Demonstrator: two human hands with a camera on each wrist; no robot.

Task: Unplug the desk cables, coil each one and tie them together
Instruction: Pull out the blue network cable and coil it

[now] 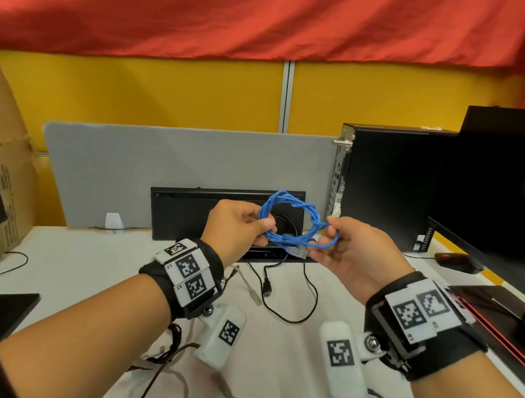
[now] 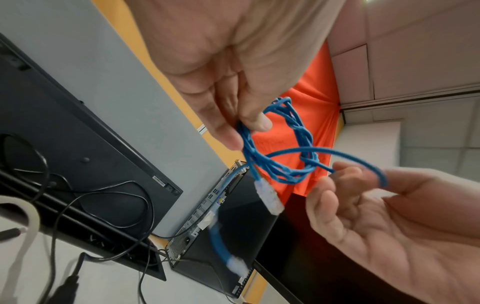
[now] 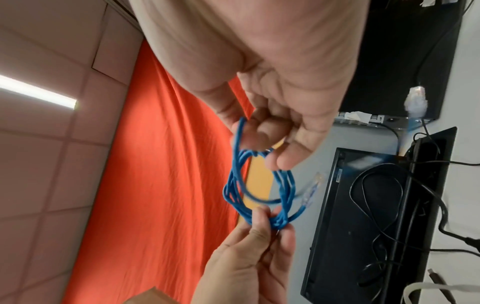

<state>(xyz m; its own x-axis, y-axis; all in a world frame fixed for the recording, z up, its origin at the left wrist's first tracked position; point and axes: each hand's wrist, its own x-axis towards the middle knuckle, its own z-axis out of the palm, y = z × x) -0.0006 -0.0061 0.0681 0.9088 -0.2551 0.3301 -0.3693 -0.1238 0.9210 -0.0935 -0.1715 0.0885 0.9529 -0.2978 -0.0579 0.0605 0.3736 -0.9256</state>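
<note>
White desk (image 1: 111, 264) under both hands' grip on blue cable (image 1: 289, 217).

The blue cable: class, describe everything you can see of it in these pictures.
The blue cable is a thin, round cord with a smooth plastic-looking jacket, wound into a small coil of several loops, some strands twisted around the bundle. It is held in the air above the desk. The left hand pinches one side of the coil; the right hand holds the opposite side with a loop over its fingers. A clear plastic plug hangs from one end below the coil.
</note>
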